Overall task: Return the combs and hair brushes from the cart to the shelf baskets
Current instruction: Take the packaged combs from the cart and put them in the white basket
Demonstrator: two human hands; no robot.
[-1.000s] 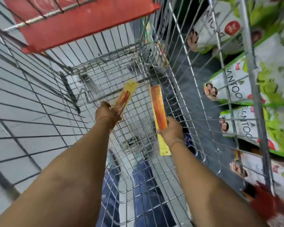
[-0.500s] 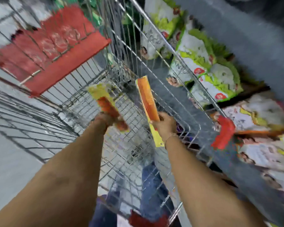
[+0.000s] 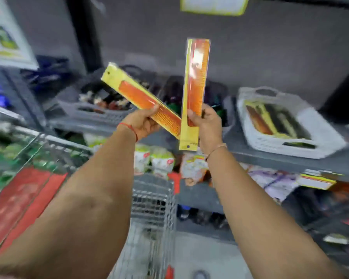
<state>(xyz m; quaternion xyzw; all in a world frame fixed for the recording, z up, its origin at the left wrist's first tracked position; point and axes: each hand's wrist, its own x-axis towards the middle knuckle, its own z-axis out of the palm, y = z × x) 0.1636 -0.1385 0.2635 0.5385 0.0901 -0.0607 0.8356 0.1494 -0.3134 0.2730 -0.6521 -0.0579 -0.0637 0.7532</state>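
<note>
My left hand [image 3: 142,122] grips an orange comb in a yellow packet [image 3: 135,95], which slants up to the left. My right hand [image 3: 207,125] holds a second orange comb packet [image 3: 195,81] almost upright; the two packets cross near my hands. Both are raised in front of the grey shelf [image 3: 290,160]. A white basket [image 3: 276,141] with similar packed combs sits on the shelf to the right. A grey basket [image 3: 93,114] of dark hair items stands behind the left comb. The wire cart [image 3: 153,208] is below my arms.
Another dark basket [image 3: 220,93] of hair items sits behind my hands. Green and white pouches [image 3: 155,160] fill the lower shelf. The cart's red flap [image 3: 22,200] is at lower left. A poster [image 3: 4,35] hangs at upper left, a yellow tag [image 3: 214,5] at top.
Both hands have lifted the two comb packets out of the cart and up to shelf height. The view has swung from the cart's inside to the shelf baskets.
</note>
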